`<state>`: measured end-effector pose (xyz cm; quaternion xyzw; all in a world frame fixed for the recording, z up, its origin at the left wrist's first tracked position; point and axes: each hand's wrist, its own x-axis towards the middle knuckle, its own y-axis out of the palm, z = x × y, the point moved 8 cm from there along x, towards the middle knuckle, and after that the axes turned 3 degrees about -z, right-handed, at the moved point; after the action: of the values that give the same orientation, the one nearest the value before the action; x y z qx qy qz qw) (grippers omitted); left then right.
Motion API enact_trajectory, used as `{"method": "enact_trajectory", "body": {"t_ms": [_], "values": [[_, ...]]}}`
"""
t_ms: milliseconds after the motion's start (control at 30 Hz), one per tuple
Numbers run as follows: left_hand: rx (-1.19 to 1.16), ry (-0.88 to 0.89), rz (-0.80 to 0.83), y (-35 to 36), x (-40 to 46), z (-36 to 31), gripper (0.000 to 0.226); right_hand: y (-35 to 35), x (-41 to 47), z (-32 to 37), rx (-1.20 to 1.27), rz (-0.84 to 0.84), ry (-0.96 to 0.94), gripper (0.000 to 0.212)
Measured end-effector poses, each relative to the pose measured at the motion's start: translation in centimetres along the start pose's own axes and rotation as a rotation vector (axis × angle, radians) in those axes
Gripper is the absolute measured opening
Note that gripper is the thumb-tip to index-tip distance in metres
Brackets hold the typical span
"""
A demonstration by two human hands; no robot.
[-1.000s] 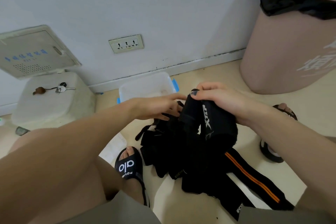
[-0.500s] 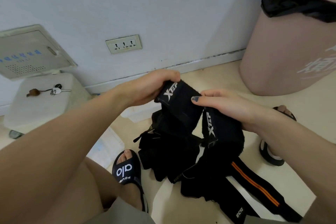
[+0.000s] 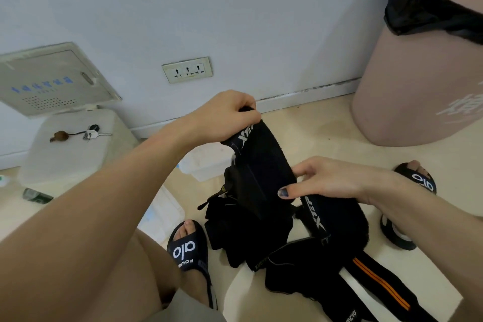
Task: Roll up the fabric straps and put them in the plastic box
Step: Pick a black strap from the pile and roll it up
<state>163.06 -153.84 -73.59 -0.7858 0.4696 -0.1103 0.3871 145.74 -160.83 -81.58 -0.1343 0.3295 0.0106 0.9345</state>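
Between both hands the black fabric strap with white lettering point(image 3: 264, 165) runs diagonally, left hand point(image 3: 224, 117) pinching its far end, right hand point(image 3: 329, 180) gripping nearer, translucent plastic box point(image 3: 206, 165) just below the left wrist.

plastic box point(image 3: 206, 165) half hidden behind left forearm point(image 3: 146, 165) | strap pile point(image 3: 248, 232) just before it

Black strap point(image 3: 264, 165) with white letters, black strap with orange stripes point(image 3: 379, 282) lower right, pink bin point(image 3: 418, 86), black sandals point(image 3: 188, 251) with white letters
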Motion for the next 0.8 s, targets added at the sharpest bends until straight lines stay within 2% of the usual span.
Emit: {"method": "enact_trajectory", "body": {"t_ms": [67,200,333,433,533,600,667,700,733,800], "values": [[-0.027,0.027,-0.038,-0.5,-0.2,-0.4,0.028,0.3,0.3,-0.3,-0.056,-0.008,0.020,0.028],[-0.099,0.035,-0.022,-0.9,-0.5,-1.1,0.030,0.0,0.3,0.3,-0.022,-0.029,-0.024,0.017],[-0.208,0.040,0.013,-1.3,-0.8,-1.9,0.034,-1.4,-0.9,1.7,0.092,-0.056,-0.070,0.024],[-0.201,0.064,0.091,-0.6,-1.1,-2.7,0.034,-1.9,-1.3,2.8,0.192,-0.080,-0.138,0.026],[-0.173,0.089,0.210,0.9,-1.5,-3.4,0.028,-1.9,-1.2,3.3,0.289,-0.104,-0.175,0.011],[-0.154,0.110,0.225,1.4,-1.3,-3.8,0.025,-2.0,-1.0,3.5,0.333,-0.134,-0.191,0.009],[-0.062,0.161,0.147,0.9,-0.8,-3.8,0.017,-2.5,-0.7,3.5,0.355,-0.179,-0.203,0.016],[0.057,0.166,0.082,0.3,-0.5,-3.3,0.011,-2.9,-0.6,3.4,0.353,-0.207,-0.205,0.022],[0.226,0.141,0.027,-0.2,-0.2,-2.2,0.014,-3.3,-0.4,3.2,0.354,-0.235,-0.202,0.028],[0.564,-0.008,0.014,-0.9,0.0,0.6,0.039,-4.0,-0.4,3.0,0.360,-0.285,-0.197,0.035]]}}
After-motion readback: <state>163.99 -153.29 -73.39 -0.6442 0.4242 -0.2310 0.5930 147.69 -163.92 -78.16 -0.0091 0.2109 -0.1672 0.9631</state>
